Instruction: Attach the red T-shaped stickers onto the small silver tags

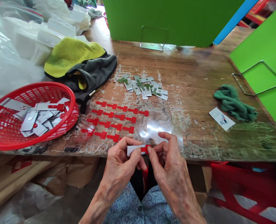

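My left hand (121,163) and my right hand (167,161) meet just below the table's front edge, both pinching one small grey metal plate with a red sticker (138,149) on its right end. Rows of red T-shaped stickers (116,119) lie on a clear sheet (156,124) on the table right above my hands. Farther back is a loose pile of bare grey plates (144,87). A red basket (33,115) at the left holds several plates that carry red stickers.
A yellow and grey cloth (82,63) lies behind the basket, with white plastic bags at the far left. A green rag (233,102) and a small white card (222,119) sit at the right. Green panels on wire stands (175,21) border the back and right.
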Tool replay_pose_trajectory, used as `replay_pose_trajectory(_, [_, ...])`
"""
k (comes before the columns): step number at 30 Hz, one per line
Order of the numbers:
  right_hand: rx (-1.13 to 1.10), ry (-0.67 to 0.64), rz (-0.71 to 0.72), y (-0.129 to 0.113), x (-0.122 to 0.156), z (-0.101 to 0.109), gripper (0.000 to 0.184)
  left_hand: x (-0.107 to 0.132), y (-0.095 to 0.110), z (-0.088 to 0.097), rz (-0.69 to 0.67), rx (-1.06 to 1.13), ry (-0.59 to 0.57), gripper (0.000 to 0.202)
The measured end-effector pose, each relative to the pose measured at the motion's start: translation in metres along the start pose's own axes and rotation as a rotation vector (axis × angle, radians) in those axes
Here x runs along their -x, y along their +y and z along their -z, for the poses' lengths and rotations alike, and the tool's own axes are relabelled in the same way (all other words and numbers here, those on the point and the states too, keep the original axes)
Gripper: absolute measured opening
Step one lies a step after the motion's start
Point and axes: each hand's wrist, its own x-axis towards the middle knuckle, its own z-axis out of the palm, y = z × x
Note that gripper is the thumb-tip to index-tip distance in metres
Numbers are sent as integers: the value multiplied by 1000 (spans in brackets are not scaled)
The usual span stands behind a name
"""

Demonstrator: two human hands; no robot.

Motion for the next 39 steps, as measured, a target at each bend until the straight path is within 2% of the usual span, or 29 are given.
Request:
replay_pose_trajectory(7, [150,65,67,9,9,-9,27,3,-8,-4,-40,17,57,11])
replay_pose_trajectory(11, [163,50,19,15,8,1,50,5,-11,-4,-57,34,79,10])
replay_pose_trajectory(12, [138,33,-15,15,6,5,51,6,-10,-3,-66,40,86,10])
replay_pose_trajectory(14, [36,-54,-87,12,2,11,41,7,-8,-2,-80,64,84,11])
replay_pose_trajectory(17, [-218,-213,-159,6,-6,13,27,6,-3,0,-56,108,18,12])
replay_pose_trajectory(19, [-403,-317,-219,5,-11,12,30,6,-1,1,-38,139,-17,13])
replay_pose_trajectory(22, [-604,-457,-336,4,-14,9,43,6,0,2,-4,178,-29,16])
replay_pose_trajectory(26, [-644,-403,-308,1,-13,6,39,5,0,1,7,216,-36,19])
replay_pose_trajectory(30, [-653,-410,-288,5,-13,3,36,3,3,0,6,205,-29,19])
replay_pose_trajectory(31, [-611,-358,-264,8,-14,3,35,2,8,3,-7,188,-14,18])
replay_pose_trajectory(33, [-440,-174,-173,15,-16,4,33,0,22,13,-77,123,57,14])
replay_pose_trajectory(35, [-250,-47,-92,22,-19,6,28,-2,46,29,-199,32,196,10])
replay_pose_trajectory(39, [-107,-80,-21,30,-22,7,24,-6,93,63,-469,-27,496,12])
